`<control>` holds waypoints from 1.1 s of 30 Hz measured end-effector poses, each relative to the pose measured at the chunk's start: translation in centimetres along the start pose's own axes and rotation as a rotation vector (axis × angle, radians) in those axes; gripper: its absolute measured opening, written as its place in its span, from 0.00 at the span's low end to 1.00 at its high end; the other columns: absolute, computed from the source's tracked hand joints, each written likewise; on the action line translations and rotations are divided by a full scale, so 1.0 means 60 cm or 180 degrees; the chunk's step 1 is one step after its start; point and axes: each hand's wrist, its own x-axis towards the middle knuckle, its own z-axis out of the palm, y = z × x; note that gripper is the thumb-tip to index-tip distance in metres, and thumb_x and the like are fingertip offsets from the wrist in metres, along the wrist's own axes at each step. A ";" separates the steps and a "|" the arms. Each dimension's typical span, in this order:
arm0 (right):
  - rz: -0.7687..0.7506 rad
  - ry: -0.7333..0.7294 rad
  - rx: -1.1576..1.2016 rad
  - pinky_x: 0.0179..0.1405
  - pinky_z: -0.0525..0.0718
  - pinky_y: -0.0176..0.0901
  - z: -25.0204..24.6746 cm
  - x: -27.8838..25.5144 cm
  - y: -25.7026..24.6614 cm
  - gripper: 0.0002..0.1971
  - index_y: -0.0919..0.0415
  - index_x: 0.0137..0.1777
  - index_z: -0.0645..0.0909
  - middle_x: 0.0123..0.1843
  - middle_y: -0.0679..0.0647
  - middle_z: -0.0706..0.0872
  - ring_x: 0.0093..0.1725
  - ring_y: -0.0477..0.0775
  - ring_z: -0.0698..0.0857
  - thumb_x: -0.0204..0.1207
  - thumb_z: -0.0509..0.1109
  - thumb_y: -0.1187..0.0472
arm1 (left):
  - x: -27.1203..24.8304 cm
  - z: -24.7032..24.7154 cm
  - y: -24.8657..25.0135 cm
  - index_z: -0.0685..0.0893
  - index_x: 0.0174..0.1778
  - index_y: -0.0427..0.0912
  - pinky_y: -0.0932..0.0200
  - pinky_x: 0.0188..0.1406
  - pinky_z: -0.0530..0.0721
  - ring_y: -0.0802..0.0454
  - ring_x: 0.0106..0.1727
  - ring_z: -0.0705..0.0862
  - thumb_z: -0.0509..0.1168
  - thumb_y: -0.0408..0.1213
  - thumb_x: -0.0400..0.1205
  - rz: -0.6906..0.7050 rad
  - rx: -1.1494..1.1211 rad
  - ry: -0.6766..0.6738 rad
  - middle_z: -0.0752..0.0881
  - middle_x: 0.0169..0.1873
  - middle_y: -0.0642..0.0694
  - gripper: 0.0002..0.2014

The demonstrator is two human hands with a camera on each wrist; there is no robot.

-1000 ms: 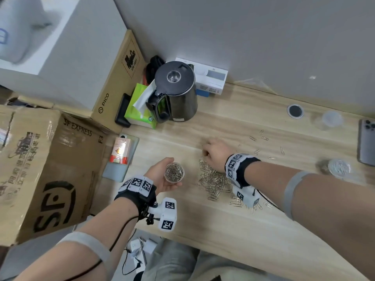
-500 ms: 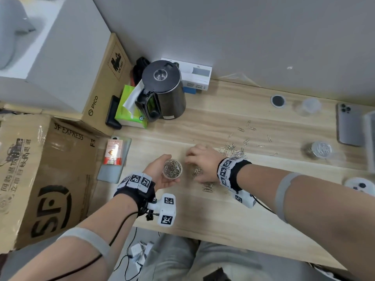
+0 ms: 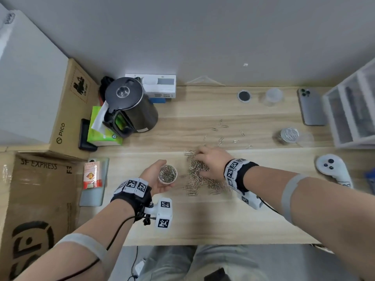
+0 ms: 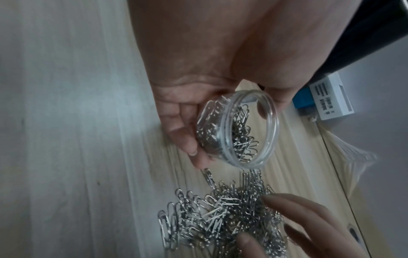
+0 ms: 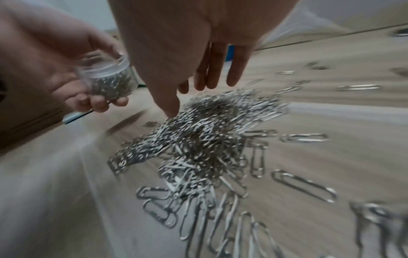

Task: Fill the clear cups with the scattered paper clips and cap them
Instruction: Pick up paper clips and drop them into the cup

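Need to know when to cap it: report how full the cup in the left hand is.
Partly full. The cup holds paper clips but clear wall shows below its open rim.

A small clear cup [image 3: 167,173], uncapped and partly filled with clips, sits tilted just left of the silver paper clip heap [image 3: 199,177]; a second filled cup [image 3: 289,135] stands far right of the heap.

Head looks down; wrist views closely share the clip pile [image 4: 223,216].

black kettle [image 3: 129,104] back-left on surface [image 3: 203,216] | green tissue pack [image 3: 101,134] beside it | grey phone [image 3: 311,108] back-right | white controller [image 3: 332,169] right edge | cardboard boxes [image 3: 36,189] left
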 end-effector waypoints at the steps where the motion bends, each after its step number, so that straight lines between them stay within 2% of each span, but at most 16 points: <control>1: 0.0195 -0.0005 0.0026 0.63 0.81 0.56 -0.005 -0.005 0.011 0.36 0.50 0.74 0.73 0.73 0.52 0.73 0.71 0.56 0.71 0.66 0.77 0.42 | 0.000 0.005 0.004 0.80 0.56 0.38 0.50 0.38 0.86 0.40 0.32 0.87 0.63 0.50 0.85 0.0008 0.0004 -0.0006 0.89 0.36 0.36 0.17; 4: 0.0530 -0.0289 -0.0112 0.67 0.77 0.60 -0.012 -0.013 0.026 0.61 0.46 0.82 0.57 0.81 0.54 0.60 0.78 0.58 0.61 0.49 0.84 0.35 | 0.002 0.016 0.012 0.81 0.62 0.38 0.51 0.34 0.87 0.39 0.34 0.88 0.64 0.51 0.84 0.0008 0.0019 -0.0016 0.90 0.45 0.33 0.20; 6: 0.0446 -0.0568 -0.0372 0.69 0.73 0.63 -0.008 -0.010 0.020 0.70 0.44 0.83 0.51 0.83 0.55 0.54 0.81 0.60 0.56 0.41 0.86 0.34 | 0.004 0.016 0.011 0.81 0.63 0.38 0.53 0.32 0.87 0.39 0.34 0.88 0.64 0.51 0.84 0.0002 0.0012 -0.0002 0.90 0.47 0.33 0.21; 8: 0.0272 -0.0804 -0.0665 0.70 0.72 0.65 0.001 0.000 0.008 0.74 0.41 0.83 0.47 0.84 0.56 0.52 0.81 0.62 0.55 0.37 0.87 0.33 | 0.005 0.013 0.008 0.81 0.61 0.38 0.53 0.34 0.87 0.39 0.34 0.88 0.63 0.51 0.84 -0.0002 -0.0005 0.0031 0.90 0.44 0.34 0.19; 11: 0.0027 -0.0918 -0.0901 0.67 0.74 0.65 0.007 0.017 -0.007 0.71 0.38 0.80 0.51 0.84 0.56 0.52 0.78 0.64 0.59 0.35 0.88 0.34 | 0.006 0.009 0.003 0.81 0.58 0.38 0.51 0.40 0.85 0.39 0.33 0.88 0.63 0.51 0.85 -0.0036 -0.0001 0.0071 0.90 0.37 0.35 0.19; 15: -0.0081 -0.0957 -0.0713 0.62 0.81 0.62 -0.007 0.029 -0.007 0.61 0.34 0.78 0.59 0.78 0.56 0.60 0.74 0.60 0.61 0.43 0.88 0.38 | 0.006 0.005 -0.001 0.81 0.58 0.38 0.50 0.41 0.86 0.39 0.32 0.88 0.63 0.52 0.84 -0.0052 -0.0044 0.0065 0.90 0.37 0.35 0.19; 17: -0.0139 -0.0921 -0.0668 0.63 0.81 0.60 -0.011 0.029 -0.004 0.58 0.34 0.77 0.62 0.78 0.56 0.59 0.74 0.60 0.61 0.45 0.88 0.39 | 0.006 0.005 -0.001 0.81 0.57 0.38 0.49 0.43 0.86 0.39 0.33 0.88 0.63 0.52 0.85 -0.0064 -0.0066 0.0064 0.90 0.36 0.35 0.19; 19: -0.0254 -0.0885 -0.0772 0.61 0.82 0.59 -0.014 0.027 -0.004 0.59 0.36 0.77 0.62 0.81 0.56 0.54 0.76 0.60 0.60 0.43 0.88 0.39 | 0.006 0.003 -0.001 0.81 0.56 0.38 0.50 0.43 0.86 0.39 0.33 0.87 0.63 0.52 0.85 -0.0075 -0.0094 0.0068 0.90 0.35 0.36 0.18; 22: -0.0424 -0.1003 -0.1117 0.60 0.82 0.62 -0.016 0.026 -0.010 0.65 0.34 0.79 0.56 0.83 0.56 0.48 0.78 0.63 0.57 0.41 0.89 0.40 | 0.006 0.002 0.001 0.81 0.54 0.39 0.49 0.42 0.86 0.39 0.33 0.87 0.63 0.51 0.85 -0.0097 -0.0107 0.0082 0.90 0.37 0.35 0.17; 24: -0.0489 -0.1080 -0.1182 0.60 0.82 0.64 -0.014 0.028 -0.012 0.63 0.32 0.78 0.55 0.83 0.56 0.49 0.79 0.64 0.57 0.43 0.89 0.42 | 0.005 0.003 0.001 0.81 0.54 0.39 0.50 0.39 0.86 0.39 0.34 0.87 0.63 0.51 0.85 -0.0118 -0.0110 0.0074 0.89 0.39 0.35 0.17; 27: -0.0582 -0.1123 -0.0987 0.57 0.84 0.65 -0.016 0.032 -0.013 0.57 0.31 0.76 0.60 0.82 0.55 0.54 0.78 0.64 0.58 0.47 0.89 0.44 | 0.005 0.005 -0.003 0.82 0.55 0.39 0.53 0.35 0.87 0.39 0.35 0.87 0.62 0.52 0.85 -0.0141 -0.0091 0.0043 0.90 0.43 0.34 0.17; 31: -0.0588 -0.1053 -0.0799 0.56 0.84 0.64 -0.013 0.031 -0.007 0.52 0.31 0.75 0.63 0.81 0.54 0.56 0.77 0.62 0.59 0.51 0.88 0.45 | 0.005 0.012 -0.010 0.82 0.54 0.38 0.50 0.44 0.86 0.39 0.34 0.87 0.62 0.51 0.86 -0.0154 -0.0041 -0.0052 0.90 0.44 0.33 0.18; 33: -0.0581 -0.1004 -0.0818 0.56 0.84 0.63 -0.009 0.031 -0.004 0.53 0.32 0.75 0.62 0.82 0.54 0.54 0.77 0.62 0.58 0.50 0.88 0.44 | 0.005 0.016 -0.010 0.82 0.53 0.39 0.51 0.43 0.85 0.39 0.34 0.87 0.61 0.52 0.86 -0.0144 -0.0026 -0.0042 0.90 0.40 0.35 0.18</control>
